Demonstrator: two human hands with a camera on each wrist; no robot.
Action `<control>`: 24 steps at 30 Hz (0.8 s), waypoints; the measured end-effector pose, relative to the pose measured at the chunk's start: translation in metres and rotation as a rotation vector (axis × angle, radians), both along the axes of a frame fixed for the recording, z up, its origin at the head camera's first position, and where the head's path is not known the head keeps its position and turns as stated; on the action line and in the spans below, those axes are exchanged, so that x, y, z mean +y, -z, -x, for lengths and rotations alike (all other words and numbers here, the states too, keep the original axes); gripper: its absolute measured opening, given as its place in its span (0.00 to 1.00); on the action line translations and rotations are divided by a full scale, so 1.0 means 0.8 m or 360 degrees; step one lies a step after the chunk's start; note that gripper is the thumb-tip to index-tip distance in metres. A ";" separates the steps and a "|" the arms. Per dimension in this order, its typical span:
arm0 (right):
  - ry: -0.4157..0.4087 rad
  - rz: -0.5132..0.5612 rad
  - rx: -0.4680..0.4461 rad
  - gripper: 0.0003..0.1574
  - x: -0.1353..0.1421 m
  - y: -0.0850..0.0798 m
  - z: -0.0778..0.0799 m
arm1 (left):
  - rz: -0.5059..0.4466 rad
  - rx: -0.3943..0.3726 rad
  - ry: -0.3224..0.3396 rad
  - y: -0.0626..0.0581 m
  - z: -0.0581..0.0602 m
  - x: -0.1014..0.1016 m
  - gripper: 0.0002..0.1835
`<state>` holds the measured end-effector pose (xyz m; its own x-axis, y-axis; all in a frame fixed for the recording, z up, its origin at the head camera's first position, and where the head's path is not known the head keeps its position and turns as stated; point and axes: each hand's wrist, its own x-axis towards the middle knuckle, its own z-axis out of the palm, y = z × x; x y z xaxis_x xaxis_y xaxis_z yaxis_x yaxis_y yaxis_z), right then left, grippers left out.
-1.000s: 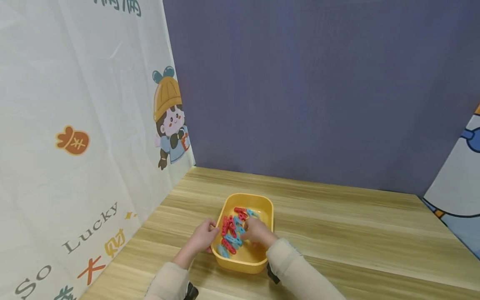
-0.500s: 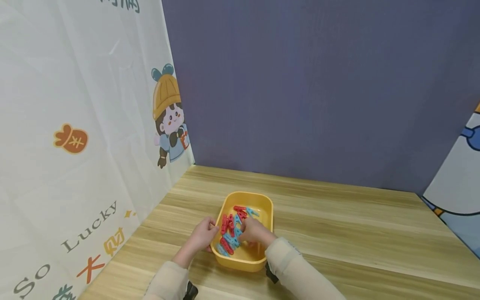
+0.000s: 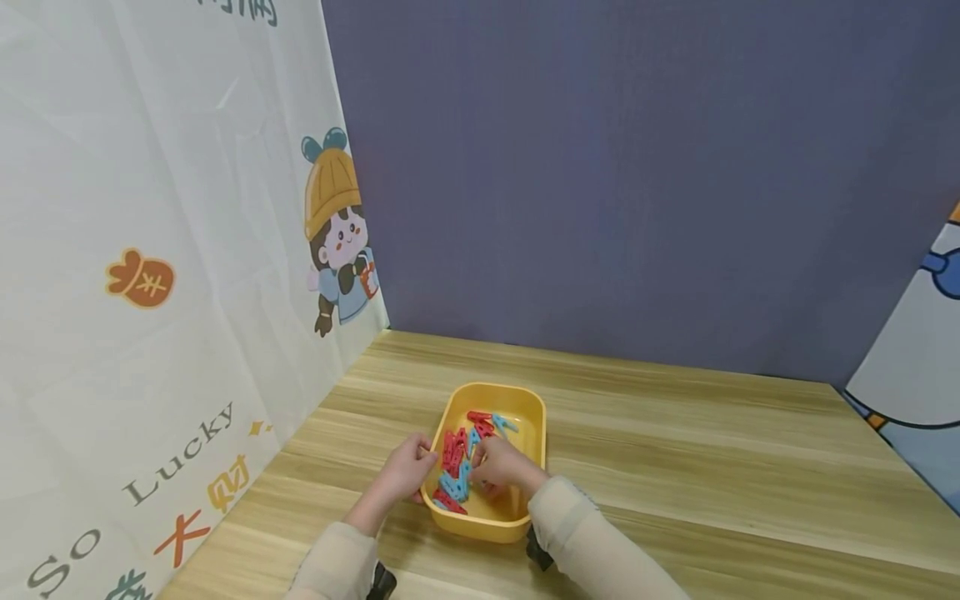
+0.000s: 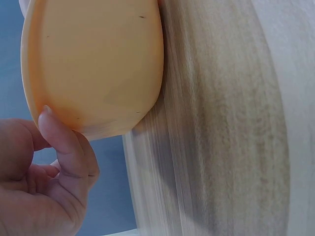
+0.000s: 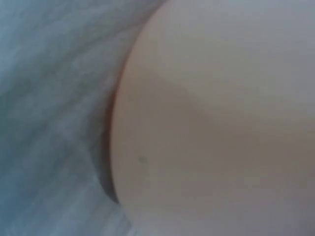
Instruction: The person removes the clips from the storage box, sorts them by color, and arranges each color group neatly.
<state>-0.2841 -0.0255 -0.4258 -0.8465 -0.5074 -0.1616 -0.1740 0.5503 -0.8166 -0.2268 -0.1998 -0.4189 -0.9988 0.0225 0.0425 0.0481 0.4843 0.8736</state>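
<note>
A yellow plastic bin [image 3: 531,425] sits on the table, with red clothespins [image 3: 453,450] and blue clothespins [image 3: 454,483] loose inside, mostly along its left side. In the head view my left hand [image 3: 407,468] is at the bin's left rim. The left wrist view shows the same hand [image 4: 54,167] pinching the rim between thumb and fingers. My right hand [image 3: 502,463] reaches into the bin from the right, fingers pointing down among the clothespins. Its fingertips are partly hidden, and whether they pinch a clothespin is unclear. A blurred pale surface fills most of the right wrist view.
The wood-grain table [image 3: 675,467] spreads to the right and behind the bin. A dark blue-grey backdrop [image 3: 600,183] stands at the back. On the left hangs a white printed sheet [image 3: 225,208], and another printed sheet [image 3: 911,333] borders the right.
My right hand has shifted slightly left inside the bin. Blue and red clothespins near the bin's front left have been moved about. My left hand has stayed at the rim.
</note>
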 end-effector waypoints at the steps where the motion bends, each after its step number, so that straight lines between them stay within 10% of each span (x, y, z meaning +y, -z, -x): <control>1: 0.0002 0.0012 -0.0026 0.10 0.000 0.000 0.000 | 0.0000 -0.0001 -0.0002 0.000 0.000 0.000 0.06; 24: -0.0109 0.0239 -0.0356 0.18 0.009 -0.007 -0.009 | -0.0001 0.0010 -0.0014 0.003 0.001 0.000 0.06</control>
